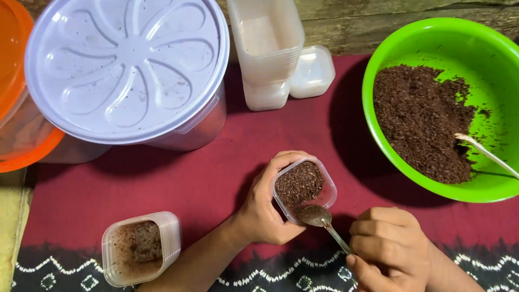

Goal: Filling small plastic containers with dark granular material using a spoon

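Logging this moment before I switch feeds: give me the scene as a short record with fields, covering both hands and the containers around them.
left hand: left hand grips small clear tub, nearly full of dark brown granules
right hand: right hand holds metal spoon, bowl at the tub's near rim
source: green bowl with a granule heap and a white utensil
spare tubs: stack of clear tubs, one lid beside
front left: clear tub, smeared, little inside
back left: large lidded tub, orange container
surface: dark red cloth

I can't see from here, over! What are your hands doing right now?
Left hand grips small clear cup of brown grains. Right hand holds metal spoon, bowl at cup's near rim. Green bowl sits to the right, nothing blocking.
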